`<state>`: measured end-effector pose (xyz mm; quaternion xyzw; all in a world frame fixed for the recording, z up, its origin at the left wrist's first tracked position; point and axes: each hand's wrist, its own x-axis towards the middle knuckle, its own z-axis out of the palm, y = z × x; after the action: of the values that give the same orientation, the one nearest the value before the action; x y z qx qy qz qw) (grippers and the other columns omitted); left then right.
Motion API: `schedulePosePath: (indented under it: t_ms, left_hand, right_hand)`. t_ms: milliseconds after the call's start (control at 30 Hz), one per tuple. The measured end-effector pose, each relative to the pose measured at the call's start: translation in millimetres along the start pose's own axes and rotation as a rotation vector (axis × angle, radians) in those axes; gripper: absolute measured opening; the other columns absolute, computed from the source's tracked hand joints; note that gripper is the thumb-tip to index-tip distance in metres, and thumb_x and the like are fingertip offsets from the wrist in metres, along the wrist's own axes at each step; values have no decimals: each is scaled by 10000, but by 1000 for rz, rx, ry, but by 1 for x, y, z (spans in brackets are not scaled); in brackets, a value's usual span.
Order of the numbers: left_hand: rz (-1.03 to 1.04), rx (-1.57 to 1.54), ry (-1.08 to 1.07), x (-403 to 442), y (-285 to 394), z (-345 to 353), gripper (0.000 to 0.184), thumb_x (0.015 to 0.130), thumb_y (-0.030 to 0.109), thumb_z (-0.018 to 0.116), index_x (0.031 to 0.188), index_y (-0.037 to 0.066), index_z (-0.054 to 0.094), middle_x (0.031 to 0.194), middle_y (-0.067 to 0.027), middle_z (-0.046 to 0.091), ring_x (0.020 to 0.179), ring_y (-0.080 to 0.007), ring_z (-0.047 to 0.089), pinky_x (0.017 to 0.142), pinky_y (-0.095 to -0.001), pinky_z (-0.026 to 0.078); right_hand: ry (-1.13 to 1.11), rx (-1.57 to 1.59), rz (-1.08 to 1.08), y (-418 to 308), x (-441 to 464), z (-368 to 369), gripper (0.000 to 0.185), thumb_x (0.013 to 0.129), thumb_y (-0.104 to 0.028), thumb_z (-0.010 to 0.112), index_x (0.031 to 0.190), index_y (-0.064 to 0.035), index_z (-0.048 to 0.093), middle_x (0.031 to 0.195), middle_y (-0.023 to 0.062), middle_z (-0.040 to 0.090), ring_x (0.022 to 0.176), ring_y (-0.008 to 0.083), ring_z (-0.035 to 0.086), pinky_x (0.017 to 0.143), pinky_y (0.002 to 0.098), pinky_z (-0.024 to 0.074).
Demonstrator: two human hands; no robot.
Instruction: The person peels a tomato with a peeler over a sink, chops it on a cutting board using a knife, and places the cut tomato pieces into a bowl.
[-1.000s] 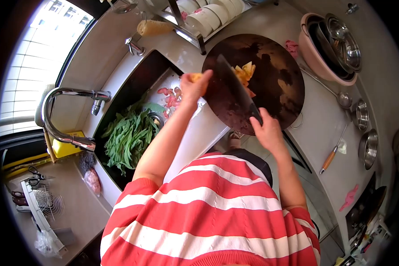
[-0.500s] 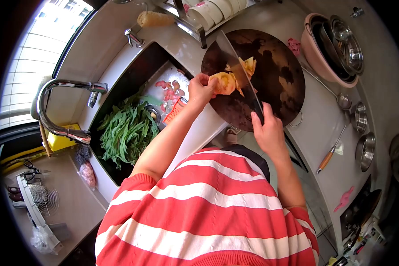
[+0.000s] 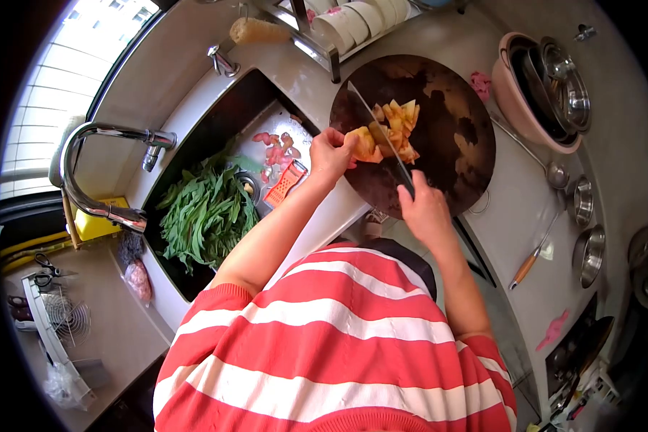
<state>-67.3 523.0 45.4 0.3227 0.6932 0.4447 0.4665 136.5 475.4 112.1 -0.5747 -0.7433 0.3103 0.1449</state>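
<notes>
Over the left edge of a round dark cutting board (image 3: 453, 165), my left hand (image 3: 331, 155) pinches an orange-yellow tomato piece (image 3: 365, 146). My right hand (image 3: 426, 210) is wrapped round the black handle of a cleaver (image 3: 381, 131). The cleaver's wide blade slants up and left over the board, just right of the held piece. Cut orange-yellow chunks (image 3: 403, 119) lie on the board, mostly on the blade's far side. Whether the blade touches the board I cannot tell.
Left of the board, the sink (image 3: 194, 147) holds leafy greens (image 3: 207, 216), an orange peeler (image 3: 286, 183) and reddish peelings (image 3: 278, 150). A faucet (image 3: 93, 198) arches over its left side. A pink basin (image 3: 515, 93), ladle (image 3: 556, 175) and steel bowls (image 3: 589, 255) are at right.
My left hand has come from the sink edge onto the board's edge with the tomato piece. The cleaver has shifted and tilted beside it, and more cut chunks now show.
</notes>
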Motion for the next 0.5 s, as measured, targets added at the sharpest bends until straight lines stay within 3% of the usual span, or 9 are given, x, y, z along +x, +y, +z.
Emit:
schedulePosePath:
  t_ms: [100,333,500]
  left_hand:
    - [-24,-40,2,-5,0,3,282,849,207,696,793,-9,523,726,-60,578,558,-143,609,473,-275,552]
    - [-41,-60,7,-3,3,7,272,861,208,685,817,-7,525,723,-57,574,556,-140,601,489,-270,555]
    - [-105,-157,-52,-11,4,-2,251,886,210,669,904,-5,540,733,-53,596,572,-119,607,525,-257,561]
  right_hand:
    - [41,108,-32,-15,-6,-18,260,926,-226,518,1073,-22,452,769,264,631,742,480,600,661,551,464]
    - [33,-103,-1,-8,4,-1,226,926,-234,522,1009,-34,459,739,258,624,747,475,600,647,563,461]
    - [86,104,-69,-21,-11,-13,266,921,-236,536,1070,-30,459,730,252,625,717,474,602,628,557,460]
